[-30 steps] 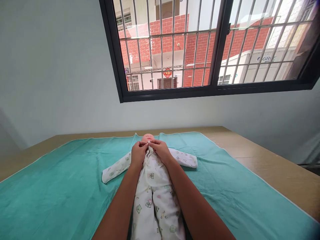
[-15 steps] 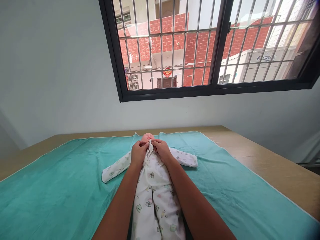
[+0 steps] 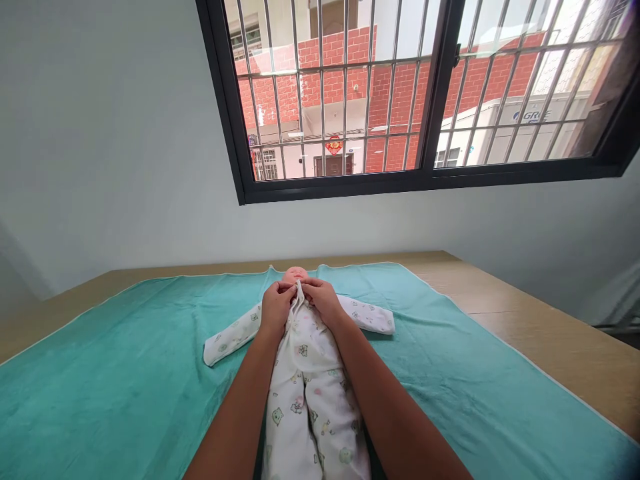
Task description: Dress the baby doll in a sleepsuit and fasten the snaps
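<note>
A doll (image 3: pixel 295 273) lies face up, its head at the far end and its legs toward me. It wears a white baby romper (image 3: pixel 315 350) printed with small animals, sleeves spread to both sides. At the neck opening, my left hand (image 3: pixel 277 307) pinches the left edge of the fabric. My right hand (image 3: pixel 323 300) pinches the edge opposite, close beside it. Between them the front placket is pulled up into a fold. My fingers hide any fastener there, and my forearms cover the romper's sides.
Under the doll a teal blanket (image 3: pixel 140 373) is spread over a wooden table (image 3: pixel 530 313). Behind the table's far edge rises a pale wall (image 3: pixel 120 133) with a barred, black-framed window (image 3: pixel 340 190).
Almost nothing differs. Both hands keep their pinch at the neck, and the raised fold of fabric has shifted very slightly left.
</note>
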{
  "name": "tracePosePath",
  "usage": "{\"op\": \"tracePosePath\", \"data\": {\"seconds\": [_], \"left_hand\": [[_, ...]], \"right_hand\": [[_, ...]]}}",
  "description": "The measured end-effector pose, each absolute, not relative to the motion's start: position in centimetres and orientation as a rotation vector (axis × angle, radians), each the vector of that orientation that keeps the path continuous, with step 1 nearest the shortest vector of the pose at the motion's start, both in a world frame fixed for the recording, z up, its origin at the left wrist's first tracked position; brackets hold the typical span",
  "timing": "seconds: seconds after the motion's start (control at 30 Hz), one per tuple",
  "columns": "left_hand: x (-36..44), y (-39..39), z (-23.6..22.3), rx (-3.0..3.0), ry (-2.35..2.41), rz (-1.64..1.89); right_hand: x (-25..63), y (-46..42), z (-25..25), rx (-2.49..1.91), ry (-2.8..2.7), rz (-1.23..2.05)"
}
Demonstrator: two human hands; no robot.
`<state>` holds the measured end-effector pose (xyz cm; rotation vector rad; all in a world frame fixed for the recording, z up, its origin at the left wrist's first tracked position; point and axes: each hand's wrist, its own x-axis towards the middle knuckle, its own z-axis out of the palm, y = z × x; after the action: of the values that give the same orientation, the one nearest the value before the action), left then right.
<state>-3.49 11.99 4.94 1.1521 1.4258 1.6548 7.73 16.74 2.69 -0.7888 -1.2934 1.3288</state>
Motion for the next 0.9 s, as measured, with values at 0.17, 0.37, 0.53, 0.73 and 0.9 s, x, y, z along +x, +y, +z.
{"op": "tracePosePath", "data": {"seconds": [0.17, 0.37, 0.53, 0.73, 0.9], "left_hand": [[-3.44, 11.97, 5.0, 1.143, 1.398, 1.665], [-3.52, 12.0, 5.04, 1.128, 1.37, 1.668], [-3.66, 12.25, 4.74, 1.149, 1.354, 1.666], [-3.55, 12.19, 4.9, 1.189, 1.352, 1.628], [-3.57, 11.92, 5.09, 1.243, 1.38, 1.58]], "right_hand": [[7.7, 16.68, 2.74, -0.78, -1.262, 1.342], [7.69, 16.4, 3.0, -0.814, -1.285, 1.341], [7.65, 16.28, 3.08, -0.803, -1.27, 1.347], [7.81, 16.29, 3.14, -0.814, -1.297, 1.333], [7.78, 16.34, 3.27, -0.862, -1.361, 1.3]]}}
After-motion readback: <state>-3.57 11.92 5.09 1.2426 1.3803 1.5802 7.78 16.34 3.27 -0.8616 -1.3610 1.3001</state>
